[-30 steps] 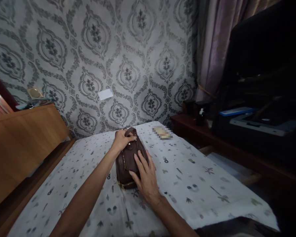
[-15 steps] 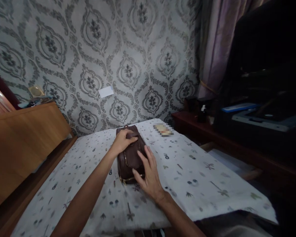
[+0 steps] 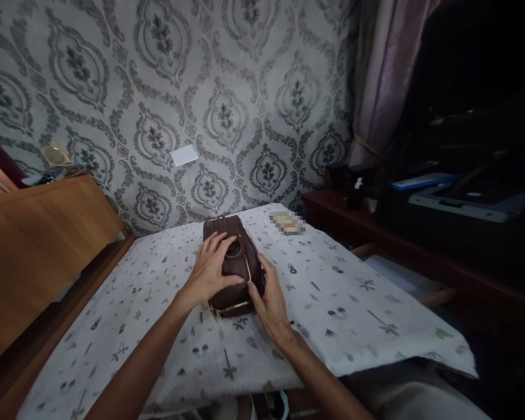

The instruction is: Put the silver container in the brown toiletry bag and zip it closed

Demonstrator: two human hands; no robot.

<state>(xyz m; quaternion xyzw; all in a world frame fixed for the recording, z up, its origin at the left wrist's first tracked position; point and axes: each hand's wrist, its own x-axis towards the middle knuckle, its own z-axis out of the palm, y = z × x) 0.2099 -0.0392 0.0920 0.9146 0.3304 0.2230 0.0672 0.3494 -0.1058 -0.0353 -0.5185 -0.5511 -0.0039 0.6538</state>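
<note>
Head view is showing a cabinet (image 3: pixel 39 245) standing well to the left of the bag, along the wall. A printed cloth (image 3: pixel 354 315) is covering the table on which the bag is lying. The left hand (image 3: pixel 210 269) is resting palm down across the bag's top, fingers spread and pressing, not clenched. The bag (image 3: pixel 238 269), brown with gold zips, is lying near the table's middle. The right hand (image 3: pixel 269 300) is gripping the bag's near right corner, thumb set by the zip line. Judged from this, the step in hand is steadying the bag while feeling for a zip pull; the next move is calling for a firm pinch on the pull while the left hand is holding the bag down. A blurred card (image 3: pixel 287 223) is lying beyond the bag, to its right.
</note>
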